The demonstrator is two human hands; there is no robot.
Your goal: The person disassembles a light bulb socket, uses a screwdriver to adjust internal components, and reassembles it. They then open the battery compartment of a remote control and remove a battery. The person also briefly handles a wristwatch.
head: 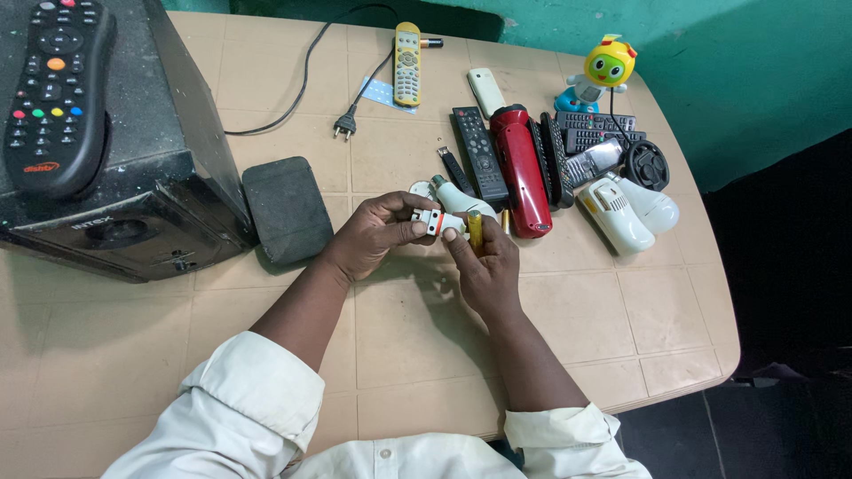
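**Small white part gripped over the table between both hands**

Seen from above, at the middle of a beige tiled table (pixel 417 337). Left hand (pixel 373 235) closed around a small white and red plug-like part (pixel 434 221), pinched between thumb and fingertips. Right hand (pixel 484 266) closed too, gripping a yellow cylindrical battery (pixel 475 231) upright, its fingertips touching the same white part. Held just above the tabletop, near a white bulb (pixel 457 200) lying just behind the hands.

Left of the hands: a dark rectangular pad (pixel 286 208), lying flat beside a black speaker box (pixel 133 177), with a black remote control (pixel 58 89) resting on top of the box. Behind: a black power cord with plug (pixel 344 124) and a yellow remote (pixel 407 64) at the far edge.

Right of the hands: a red torch (pixel 522 168), set between a black remote (pixel 479 153) and further dark remotes (pixel 593 129). Near those: a white lamp housing (pixel 614 215), a round black cap (pixel 645 164) and a yellow and green toy robot (pixel 605 66) standing upright by the green wall (pixel 737 71).

Cream sleeves (pixel 253 399) rolled up on both forearms.
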